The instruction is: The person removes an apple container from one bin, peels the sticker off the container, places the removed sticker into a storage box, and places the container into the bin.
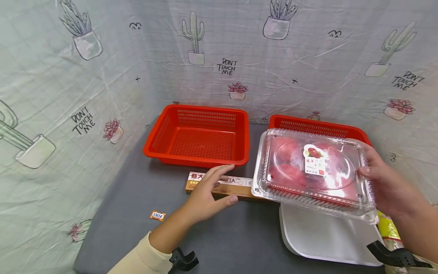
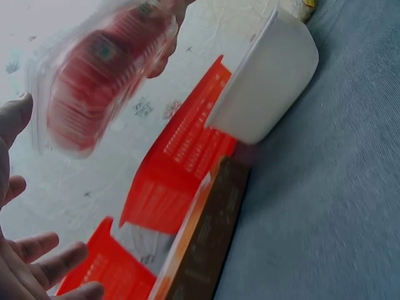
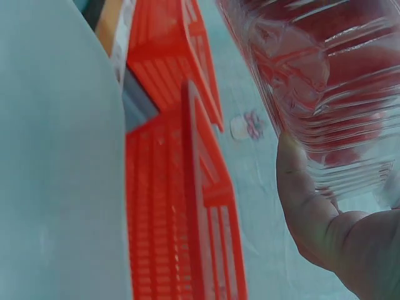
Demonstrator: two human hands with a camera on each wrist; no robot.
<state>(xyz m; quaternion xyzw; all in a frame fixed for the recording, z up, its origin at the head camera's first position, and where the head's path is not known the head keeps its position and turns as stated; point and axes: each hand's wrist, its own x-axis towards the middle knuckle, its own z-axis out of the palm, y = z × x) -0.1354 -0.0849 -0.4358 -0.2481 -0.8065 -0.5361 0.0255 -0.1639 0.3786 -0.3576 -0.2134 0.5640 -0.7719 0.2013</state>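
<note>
My right hand (image 1: 388, 182) grips the right end of a clear plastic fruit box (image 1: 287, 163), its thumb over the lid's edge. Red fruit fills the box, and a white label (image 1: 315, 161) is stuck on the lid. Raised and slightly tilted, the box overlaps the white bin and the right red basket in the head view. In the right wrist view its ribbed side (image 3: 350, 125) rises above the hand. My left hand (image 1: 205, 196) is held out with spread fingers, holding nothing. Behind it lies a long pasta box (image 1: 236, 186), partly covered by the hand and the fruit box.
A red basket (image 1: 202, 158) stands at back centre, a second red basket (image 1: 318, 127) at back right. The white bin (image 1: 321, 236) sits in front of the second one. A yellow packet (image 1: 388, 228) lies to its right. A small orange wrapped candy (image 1: 157, 215) lies left.
</note>
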